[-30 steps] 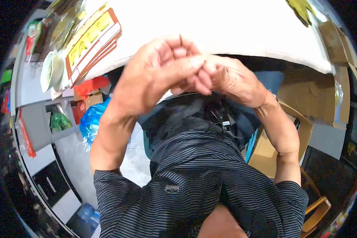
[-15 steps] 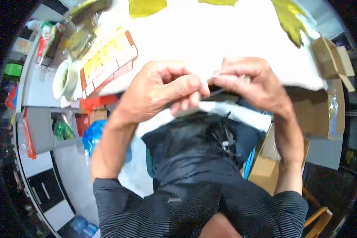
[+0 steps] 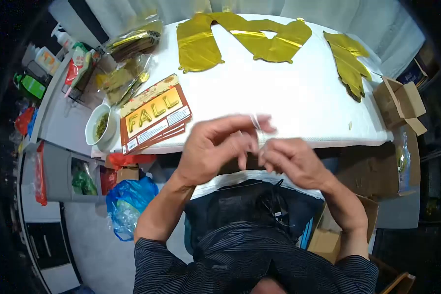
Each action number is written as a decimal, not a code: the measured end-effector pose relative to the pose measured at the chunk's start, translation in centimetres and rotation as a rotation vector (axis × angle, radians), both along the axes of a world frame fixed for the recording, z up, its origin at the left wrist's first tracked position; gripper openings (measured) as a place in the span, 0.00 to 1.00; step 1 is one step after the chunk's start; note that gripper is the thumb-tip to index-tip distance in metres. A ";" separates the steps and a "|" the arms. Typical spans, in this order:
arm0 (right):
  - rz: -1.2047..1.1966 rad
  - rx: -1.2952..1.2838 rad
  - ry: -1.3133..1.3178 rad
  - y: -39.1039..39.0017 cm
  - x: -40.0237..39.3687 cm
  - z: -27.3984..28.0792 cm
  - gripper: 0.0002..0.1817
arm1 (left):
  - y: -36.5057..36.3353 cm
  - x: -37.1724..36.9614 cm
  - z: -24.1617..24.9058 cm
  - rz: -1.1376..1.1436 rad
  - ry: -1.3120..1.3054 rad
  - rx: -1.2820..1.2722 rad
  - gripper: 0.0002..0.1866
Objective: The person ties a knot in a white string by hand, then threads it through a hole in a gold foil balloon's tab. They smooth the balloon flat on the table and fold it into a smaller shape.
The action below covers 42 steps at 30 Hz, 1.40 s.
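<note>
My left hand (image 3: 208, 149) is in front of the table edge, its fingers curled toward the thumb and blurred at the tips. A thin whitish strip (image 3: 255, 122) shows at its fingertips, too smeared to name. Close to its right, my right hand (image 3: 294, 164) has its fingers closed in a pinch, and whatever is in them is hidden. Flat gold foil balloons (image 3: 199, 44) lie at the back of the white-covered table (image 3: 259, 98), with another gold foil balloon (image 3: 347, 63) at the right. Left of my left hand sits a stack of "FALL" balloon packets (image 3: 154, 115).
A white bowl (image 3: 89, 128) with green bits stands on the left, near clear bags of gold foil (image 3: 125, 81). Open cardboard boxes (image 3: 402, 100) are on the right. A blue plastic bag (image 3: 127, 196) sits below the left side.
The view has tilted up, bringing more of the table and the gold balloons into sight. My hands stay close together, and my left fingers have risen and spread somewhat.
</note>
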State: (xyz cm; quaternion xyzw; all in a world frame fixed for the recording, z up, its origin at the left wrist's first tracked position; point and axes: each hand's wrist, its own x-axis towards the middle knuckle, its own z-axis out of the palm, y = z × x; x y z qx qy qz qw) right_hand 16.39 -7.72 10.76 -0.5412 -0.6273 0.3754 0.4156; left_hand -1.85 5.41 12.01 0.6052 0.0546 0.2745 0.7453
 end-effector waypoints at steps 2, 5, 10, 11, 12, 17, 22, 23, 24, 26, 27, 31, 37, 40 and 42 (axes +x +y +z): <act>0.069 -0.068 -0.033 -0.4 -0.7 1.0 0.13 | 1.2 0.3 0.3 0.301 0.094 0.557 0.15; -0.119 0.060 0.053 -0.5 1.1 2.7 0.14 | 2.6 0.1 -1.3 0.089 0.162 0.995 0.08; 0.021 0.049 -0.104 0.8 0.2 1.2 0.13 | -0.2 0.2 1.0 0.108 0.071 0.368 0.13; 0.129 0.014 -0.238 0.3 0.1 1.1 0.12 | 0.7 0.6 0.1 0.199 0.049 0.556 0.13; 0.143 0.015 -0.237 0.0 0.0 2.2 0.12 | 1.5 1.0 -0.9 0.311 0.030 0.738 0.14; -0.129 -0.005 0.008 -0.4 1.7 3.2 0.14 | -0.2 -0.6 0.9 -0.274 0.114 0.258 0.15; 0.048 0.006 -0.119 -1.1 -0.2 3.3 0.12 | 1.9 1.5 -1.2 0.243 0.020 1.096 0.18; -0.078 -0.058 -0.023 -1.4 0.4 4.3 0.13 | 1.7 1.0 -1.3 -0.040 0.134 0.848 0.17; -0.212 -0.121 0.073 -1.6 1.3 4.9 0.13 | 1.1 0.4 -0.1 -0.319 0.238 0.588 0.17; -0.257 -0.048 0.066 -1.3 1.7 3.3 0.14 | -0.3 0.2 0.4 -0.460 0.207 0.320 0.18; -0.135 0.011 0.002 -1.0 1.2 1.6 0.13 | -0.8 0.4 0.4 -0.249 0.161 0.312 0.19; -0.093 -0.002 -0.021 -1.5 0.9 3.2 0.14 | 0.9 1.2 -0.9 -0.077 0.162 0.651 0.24; 0.027 0.008 -0.126 -1.4 1.0 1.7 0.14 | -0.3 0.8 0.7 -0.069 0.130 0.445 0.24; -0.052 0.019 -0.024 -2.2 0.8 3.0 0.14 | 0.3 1.1 -0.6 -0.123 0.231 0.769 0.21; -0.200 0.061 0.064 -2.4 2.3 4.3 0.13 | -0.8 0.6 0.9 -0.383 0.210 0.445 0.18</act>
